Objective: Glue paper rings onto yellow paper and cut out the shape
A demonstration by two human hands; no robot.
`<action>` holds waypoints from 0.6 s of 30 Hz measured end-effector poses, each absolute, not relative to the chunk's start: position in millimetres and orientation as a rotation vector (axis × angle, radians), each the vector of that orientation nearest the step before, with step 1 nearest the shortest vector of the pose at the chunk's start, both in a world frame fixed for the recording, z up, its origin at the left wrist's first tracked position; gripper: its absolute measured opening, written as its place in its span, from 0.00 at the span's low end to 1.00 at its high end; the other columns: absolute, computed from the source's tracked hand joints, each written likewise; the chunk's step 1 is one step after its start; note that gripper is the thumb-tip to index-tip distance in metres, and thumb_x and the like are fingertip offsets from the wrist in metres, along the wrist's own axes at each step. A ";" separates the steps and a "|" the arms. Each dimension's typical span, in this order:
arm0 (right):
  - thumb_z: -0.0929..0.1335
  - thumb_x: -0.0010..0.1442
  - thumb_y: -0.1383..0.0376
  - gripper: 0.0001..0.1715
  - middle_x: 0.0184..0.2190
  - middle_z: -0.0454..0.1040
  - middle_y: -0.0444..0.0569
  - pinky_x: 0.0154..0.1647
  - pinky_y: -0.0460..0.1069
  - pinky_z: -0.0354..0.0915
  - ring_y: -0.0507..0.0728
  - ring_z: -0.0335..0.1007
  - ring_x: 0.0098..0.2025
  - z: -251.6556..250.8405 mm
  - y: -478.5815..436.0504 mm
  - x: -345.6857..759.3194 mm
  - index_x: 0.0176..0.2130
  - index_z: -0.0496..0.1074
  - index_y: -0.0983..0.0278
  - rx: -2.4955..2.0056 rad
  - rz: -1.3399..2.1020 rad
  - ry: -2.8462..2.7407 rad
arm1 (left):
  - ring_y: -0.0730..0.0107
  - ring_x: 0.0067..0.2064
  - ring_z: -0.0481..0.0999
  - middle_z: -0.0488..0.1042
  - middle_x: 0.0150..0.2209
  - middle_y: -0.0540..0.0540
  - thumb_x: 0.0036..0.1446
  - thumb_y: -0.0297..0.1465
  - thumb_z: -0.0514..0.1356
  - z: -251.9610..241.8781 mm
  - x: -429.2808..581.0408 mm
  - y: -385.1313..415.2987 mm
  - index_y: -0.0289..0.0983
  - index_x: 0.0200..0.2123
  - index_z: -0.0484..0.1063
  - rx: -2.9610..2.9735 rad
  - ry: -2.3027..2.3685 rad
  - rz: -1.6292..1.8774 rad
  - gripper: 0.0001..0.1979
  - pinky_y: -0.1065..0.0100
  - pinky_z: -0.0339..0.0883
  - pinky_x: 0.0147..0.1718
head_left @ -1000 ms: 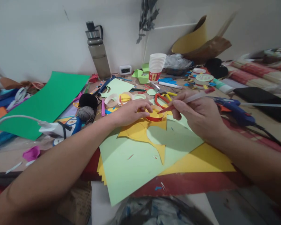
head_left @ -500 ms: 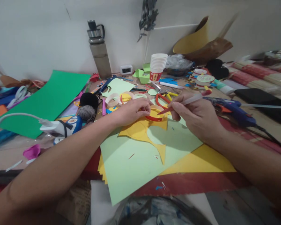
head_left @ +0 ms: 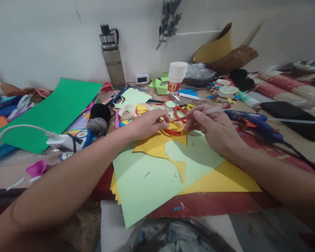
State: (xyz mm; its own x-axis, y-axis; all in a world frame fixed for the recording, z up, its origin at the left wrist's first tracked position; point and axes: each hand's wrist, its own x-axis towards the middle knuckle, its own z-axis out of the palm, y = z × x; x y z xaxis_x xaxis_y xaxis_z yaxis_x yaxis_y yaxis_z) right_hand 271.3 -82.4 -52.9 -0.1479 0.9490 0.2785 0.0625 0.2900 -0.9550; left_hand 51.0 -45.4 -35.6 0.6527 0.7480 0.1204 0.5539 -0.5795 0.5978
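My left hand (head_left: pixel 149 124) pinches the left edge of a small ring with a red band (head_left: pixel 172 132) around its outside. The ring sits on a yellow paper sheet (head_left: pixel 152 145) with a round piece cut out of it. My right hand (head_left: pixel 214 129) is closed around a red pen (head_left: pixel 210 111) with a translucent barrel. Its tip points left, over the ring's far side, and my right fingers are close to the ring's right edge. Whether they touch it I cannot tell. Pale green paper (head_left: pixel 149 189) lies beneath the yellow sheet.
Red-handled scissors (head_left: pixel 179 112) lie just behind the ring. A blue glue gun (head_left: pixel 262 127) and a black phone-like slab (head_left: pixel 294 119) are at the right. Paper cups (head_left: pixel 177 77) and a water bottle (head_left: pixel 112 63) stand behind. Green card (head_left: pixel 52 112) covers the left side.
My right hand has moved slightly left, its fingers now by the ring's right edge. The pen tip has shifted left and up from inside the ring. My left hand stays at the ring.
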 end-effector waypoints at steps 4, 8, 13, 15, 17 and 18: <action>0.65 0.65 0.55 0.09 0.29 0.75 0.45 0.34 0.53 0.73 0.56 0.74 0.31 -48.1 -101.9 274.6 0.38 0.70 0.57 -1.013 0.859 -1.554 | 0.64 0.51 0.71 0.74 0.52 0.43 0.64 0.29 0.52 -35.8 52.8 -45.8 0.37 0.48 0.70 2.470 1.197 0.482 0.12 0.62 0.63 0.51; 0.61 0.68 0.57 0.11 0.34 0.78 0.49 0.36 0.54 0.71 0.59 0.75 0.38 -45.0 -124.6 276.0 0.40 0.70 0.56 -1.075 0.604 -1.940 | 0.62 0.48 0.73 0.76 0.47 0.43 0.62 0.27 0.51 -36.8 52.6 -46.3 0.37 0.47 0.71 2.603 1.252 0.344 0.13 0.62 0.65 0.47; 0.60 0.69 0.57 0.13 0.35 0.78 0.49 0.36 0.53 0.69 0.58 0.76 0.38 -43.7 -125.2 278.1 0.39 0.70 0.59 -1.100 0.570 -2.128 | 0.62 0.45 0.74 0.77 0.45 0.42 0.60 0.26 0.50 -32.8 52.4 -52.8 0.36 0.48 0.70 2.635 1.389 0.312 0.15 0.64 0.66 0.42; 0.59 0.69 0.57 0.14 0.35 0.79 0.49 0.38 0.54 0.69 0.59 0.76 0.39 -44.1 -118.9 280.6 0.39 0.70 0.58 -1.087 0.600 -2.117 | 0.61 0.45 0.74 0.77 0.45 0.42 0.58 0.25 0.50 -30.1 52.3 -56.5 0.37 0.47 0.70 2.645 1.461 0.274 0.16 0.64 0.66 0.40; 0.59 0.69 0.55 0.15 0.35 0.78 0.49 0.41 0.56 0.70 0.60 0.76 0.41 -45.9 -110.6 283.4 0.39 0.70 0.58 -1.072 0.641 -2.097 | 0.60 0.42 0.75 0.77 0.43 0.41 0.56 0.25 0.51 -26.0 51.4 -59.7 0.37 0.46 0.71 2.639 1.535 0.220 0.15 0.64 0.66 0.37; 0.59 0.69 0.54 0.16 0.35 0.78 0.49 0.42 0.57 0.70 0.60 0.75 0.41 -47.3 -106.0 284.9 0.39 0.70 0.57 -1.059 0.669 -2.079 | 0.59 0.41 0.75 0.77 0.42 0.41 0.56 0.25 0.52 -23.3 50.6 -60.8 0.38 0.45 0.71 2.630 1.566 0.195 0.15 0.64 0.66 0.36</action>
State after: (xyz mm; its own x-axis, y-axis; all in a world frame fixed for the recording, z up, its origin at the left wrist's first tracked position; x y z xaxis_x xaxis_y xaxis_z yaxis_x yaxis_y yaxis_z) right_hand 284.9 -106.0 -47.3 -0.4217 0.8364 0.3502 0.4754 0.5328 -0.7001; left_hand 50.6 -60.8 -23.3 0.4711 0.8792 0.0705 0.8697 -0.4764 0.1289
